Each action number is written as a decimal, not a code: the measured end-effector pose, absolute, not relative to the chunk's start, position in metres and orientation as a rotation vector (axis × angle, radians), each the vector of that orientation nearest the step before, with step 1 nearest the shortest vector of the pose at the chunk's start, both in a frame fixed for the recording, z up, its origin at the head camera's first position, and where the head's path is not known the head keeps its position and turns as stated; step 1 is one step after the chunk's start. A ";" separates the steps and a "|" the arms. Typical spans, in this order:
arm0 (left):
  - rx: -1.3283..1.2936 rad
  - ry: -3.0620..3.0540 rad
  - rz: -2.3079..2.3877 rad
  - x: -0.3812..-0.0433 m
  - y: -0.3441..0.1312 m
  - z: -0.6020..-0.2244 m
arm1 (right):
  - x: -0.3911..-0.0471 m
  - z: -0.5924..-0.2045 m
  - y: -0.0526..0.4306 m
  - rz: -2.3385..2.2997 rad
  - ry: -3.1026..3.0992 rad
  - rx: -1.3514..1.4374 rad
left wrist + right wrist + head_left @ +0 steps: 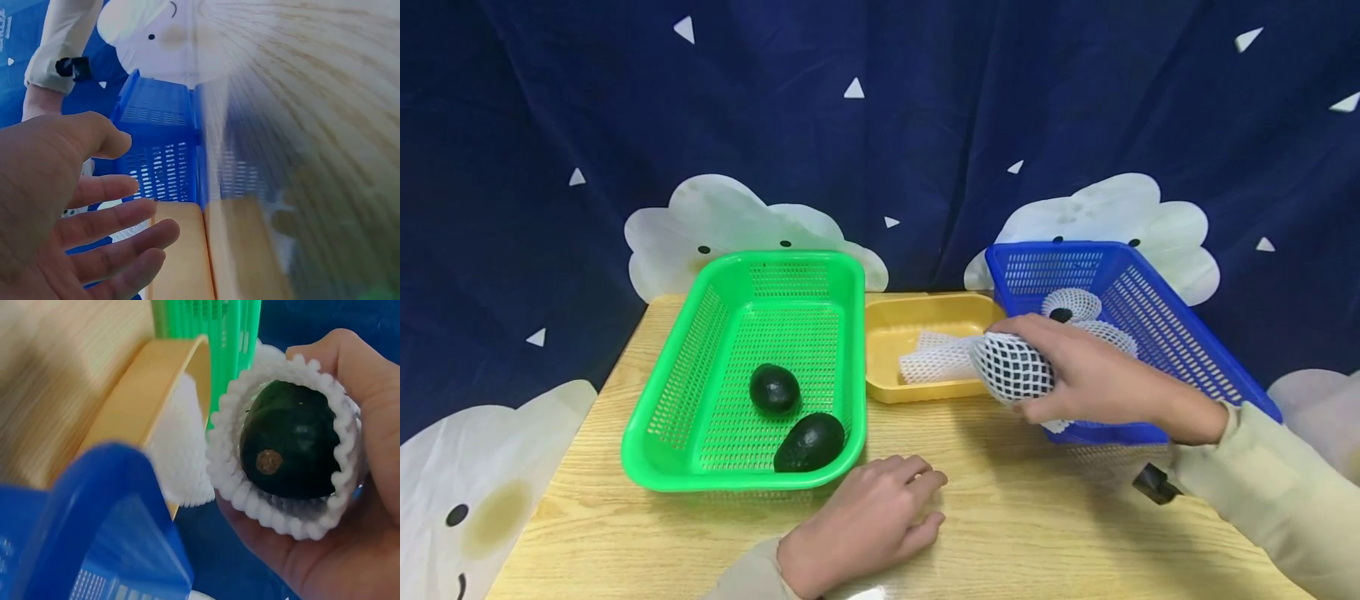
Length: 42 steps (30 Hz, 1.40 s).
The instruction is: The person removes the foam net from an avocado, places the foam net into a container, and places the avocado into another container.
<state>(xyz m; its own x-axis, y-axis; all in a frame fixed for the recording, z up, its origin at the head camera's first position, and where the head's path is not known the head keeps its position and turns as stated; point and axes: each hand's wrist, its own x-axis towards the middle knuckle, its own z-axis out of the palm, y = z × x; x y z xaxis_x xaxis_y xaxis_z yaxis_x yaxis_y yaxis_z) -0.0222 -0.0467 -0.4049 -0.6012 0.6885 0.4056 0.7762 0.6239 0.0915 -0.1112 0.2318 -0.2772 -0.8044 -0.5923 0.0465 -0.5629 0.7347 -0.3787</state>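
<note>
My right hand grips an avocado wrapped in a white foam net, held up over the near left edge of the blue basket. One end of the fruit shows bare through the net's opening in the right wrist view. My left hand hangs low over the table just right of the green basket, fingers loosely bent and holding nothing. Two bare dark avocados lie in the green basket's near half. Behind my right hand, more netted avocados sit in the blue basket.
Between the two baskets stands a shallow yellow tray with empty white foam nets lying in it. All three containers are on a wooden table. A dark blue curtain with cloud and triangle prints hangs behind.
</note>
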 end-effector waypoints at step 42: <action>-1.202 -2.490 -0.477 -0.029 -0.046 -0.416 | -0.066 -0.358 0.196 -0.658 2.557 -1.225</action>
<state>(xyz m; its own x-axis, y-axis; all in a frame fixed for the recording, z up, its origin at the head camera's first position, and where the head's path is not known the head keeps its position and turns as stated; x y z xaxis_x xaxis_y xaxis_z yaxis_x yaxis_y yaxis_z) -0.0288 -0.0463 -0.4164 -0.5876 0.6830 0.4338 0.7950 0.5873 0.1520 -0.0664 0.1956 -0.3577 -0.6239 -0.7814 -0.0128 -0.6781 0.5494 -0.4882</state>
